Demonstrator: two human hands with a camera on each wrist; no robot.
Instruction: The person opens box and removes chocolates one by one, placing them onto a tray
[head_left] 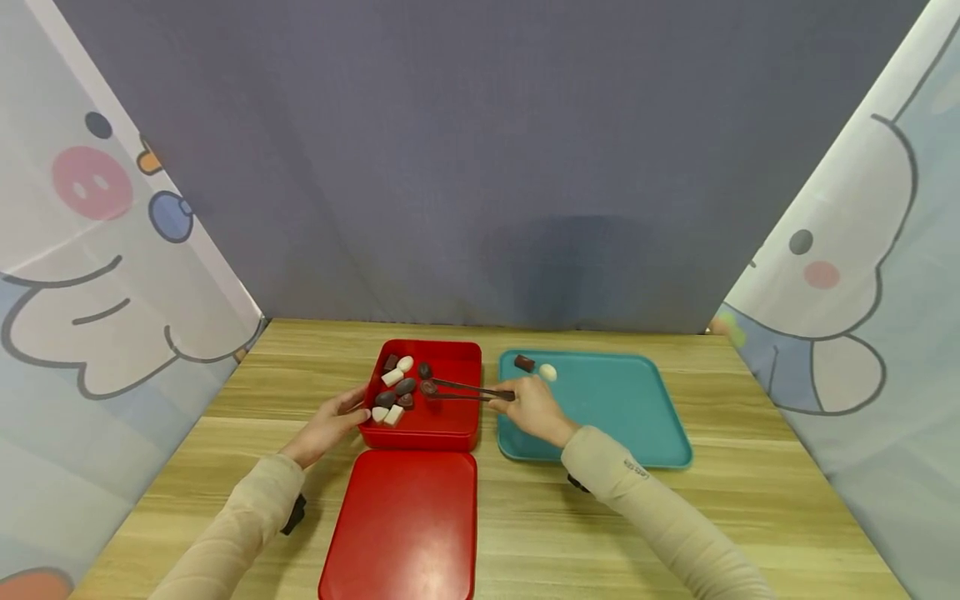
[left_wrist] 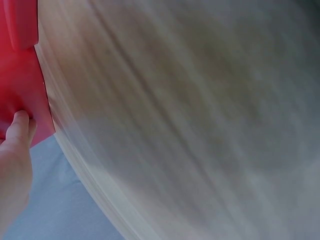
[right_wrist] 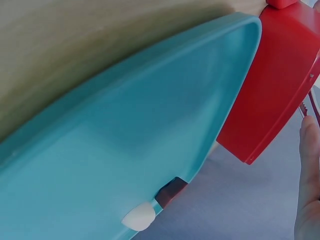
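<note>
A red box (head_left: 442, 433) with several dark and white chocolates in its left half stands on the table. My left hand (head_left: 333, 423) holds the box's left wall, thumb at the rim and fingers along the outside; in the left wrist view, fingertips (left_wrist: 21, 117) touch the red side. My right hand (head_left: 536, 408) grips slim tongs (head_left: 468, 397) that reach left over the box. Their tips are around a round brown chocolate (head_left: 428, 387). In the right wrist view only part of the right hand (right_wrist: 310, 170) and a bit of the tongs show.
A teal tray (head_left: 615, 408) lies right of the box, with a dark chocolate (head_left: 524, 363) and a white one (head_left: 548, 372) near its far left corner. The red lid (head_left: 408, 525) lies flat in front of the box. A grey curtain (head_left: 480, 167) hangs behind the table.
</note>
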